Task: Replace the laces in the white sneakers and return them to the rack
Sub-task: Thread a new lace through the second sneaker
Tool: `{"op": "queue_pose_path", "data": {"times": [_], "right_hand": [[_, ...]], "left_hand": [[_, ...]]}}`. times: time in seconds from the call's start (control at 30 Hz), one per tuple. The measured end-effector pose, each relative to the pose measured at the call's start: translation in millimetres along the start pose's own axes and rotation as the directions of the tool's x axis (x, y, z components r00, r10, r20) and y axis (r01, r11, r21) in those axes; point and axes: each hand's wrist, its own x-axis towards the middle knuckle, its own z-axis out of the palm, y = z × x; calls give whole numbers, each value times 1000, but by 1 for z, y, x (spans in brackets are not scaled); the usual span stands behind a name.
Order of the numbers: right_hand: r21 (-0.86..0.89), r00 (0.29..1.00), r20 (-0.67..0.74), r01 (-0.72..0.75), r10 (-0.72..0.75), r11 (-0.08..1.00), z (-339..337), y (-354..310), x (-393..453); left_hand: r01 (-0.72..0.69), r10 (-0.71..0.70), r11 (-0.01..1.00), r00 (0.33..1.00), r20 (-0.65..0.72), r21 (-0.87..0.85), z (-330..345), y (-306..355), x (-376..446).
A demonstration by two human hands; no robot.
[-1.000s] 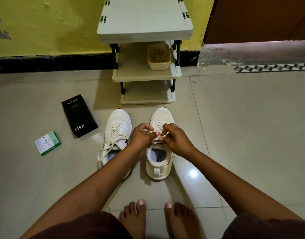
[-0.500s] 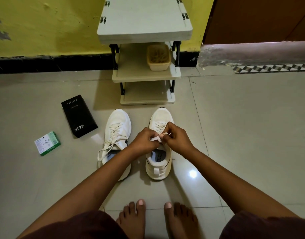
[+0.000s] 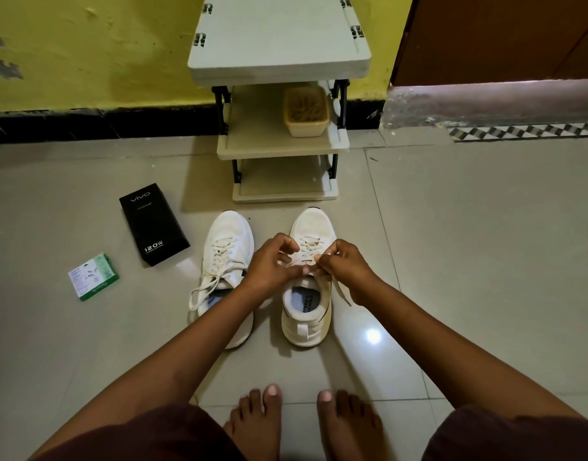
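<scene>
My left hand (image 3: 269,261) and right hand (image 3: 344,266) both pinch the lace (image 3: 339,291) over the right sneaker (image 3: 307,294); the left sneaker (image 3: 226,247) stands beside it, before the rack (image 3: 279,61).

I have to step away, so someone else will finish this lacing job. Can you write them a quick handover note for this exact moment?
Left hand: pinches the white lace over the tongue of the right-side white sneaker.
Right hand: pinches the same lace; one loose end hangs down beside the shoe's collar.
Left-side white sneaker: on the floor next to it, laced, ends untied and trailing.
Cream three-tier plastic shoe rack: just beyond both toes, against the yellow wall; neither shoe is on it.
Done: both shoes are threaded.
Left: tie the laces on both, then put the pair on the rack.
</scene>
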Motion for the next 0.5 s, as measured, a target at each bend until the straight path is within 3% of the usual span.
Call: {"op": "queue_pose_path", "data": {"times": [0.17, 0.33, 0.5], "right_hand": [[140, 994, 79, -87, 76, 986, -2, -3, -3], [173, 990, 104, -115, 98, 978, 0, -5, -6], [169, 986, 133, -119, 97, 979, -1, -4, -7]], "left_hand": [[-156, 178, 965, 980, -87, 210, -8, -5, -4], [-102, 105, 988, 994, -19, 113, 0, 3, -11], [-20, 19, 1000, 998, -56, -23, 6, 9, -8]]}}
